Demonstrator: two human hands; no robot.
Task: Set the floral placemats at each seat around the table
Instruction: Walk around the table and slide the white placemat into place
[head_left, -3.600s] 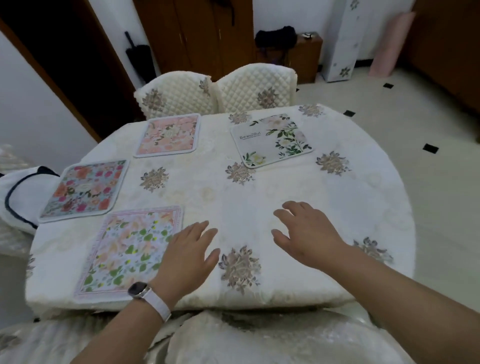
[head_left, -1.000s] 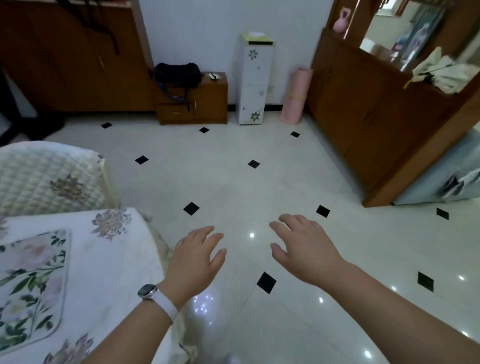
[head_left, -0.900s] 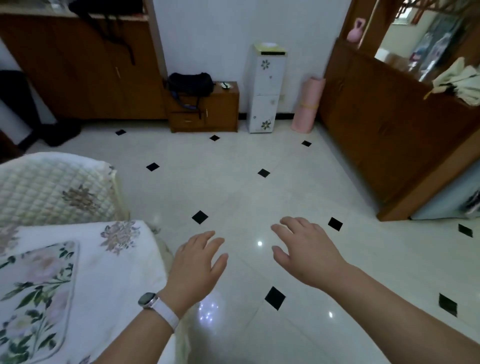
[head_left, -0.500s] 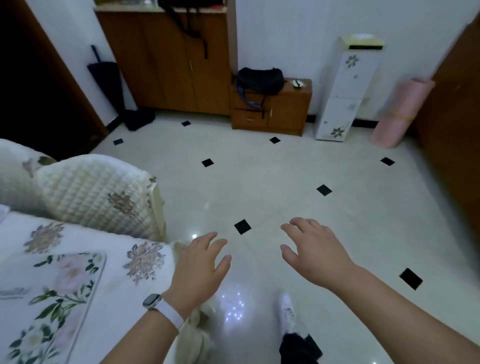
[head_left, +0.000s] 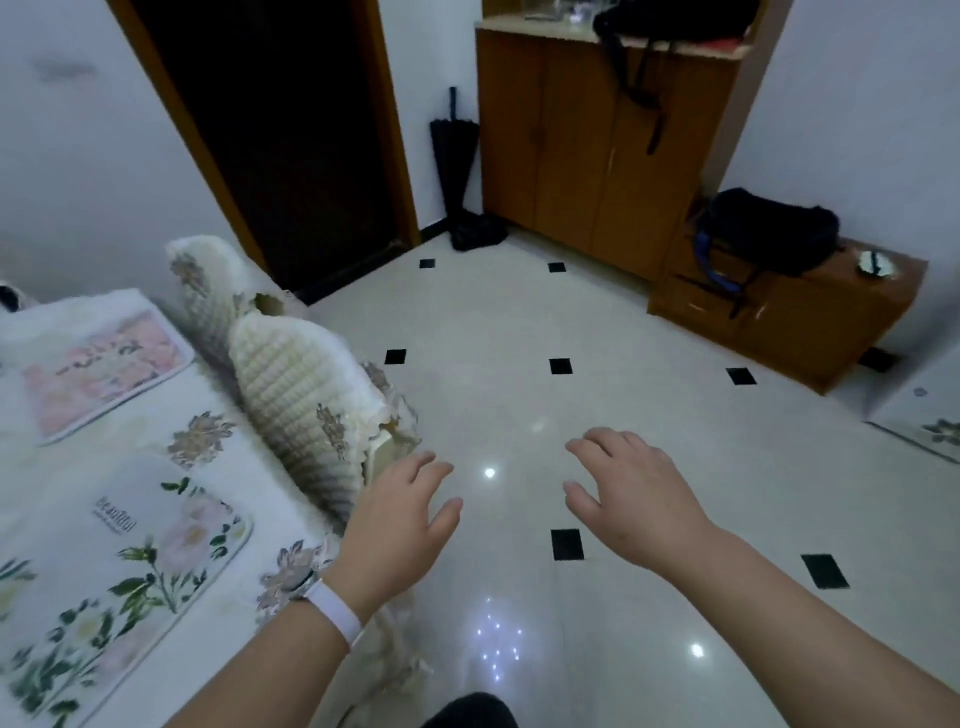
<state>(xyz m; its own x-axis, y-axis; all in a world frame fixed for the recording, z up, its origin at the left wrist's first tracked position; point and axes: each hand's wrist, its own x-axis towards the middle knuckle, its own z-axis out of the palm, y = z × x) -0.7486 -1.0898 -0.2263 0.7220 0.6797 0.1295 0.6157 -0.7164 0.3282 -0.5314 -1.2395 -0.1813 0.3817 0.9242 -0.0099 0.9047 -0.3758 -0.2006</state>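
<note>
Both hands are hovering over floor, fingers apart, empty; left hand (head_left: 400, 514) is lying nearer green-leaf placemat (head_left: 119, 577) on worktop (head_left: 218, 462), right hand (head_left: 631, 491) well apart

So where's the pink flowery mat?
In the head view, the pink placemat lies at far left on the table, beside the farther quilted chair and beyond the green-leaf placemat.

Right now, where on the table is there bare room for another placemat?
Bare tablecloth shows between the pink placemat and the green-leaf placemat, and along the edge by the quilted chair backs. Both hands, left and right, hover empty over the floor.
</note>
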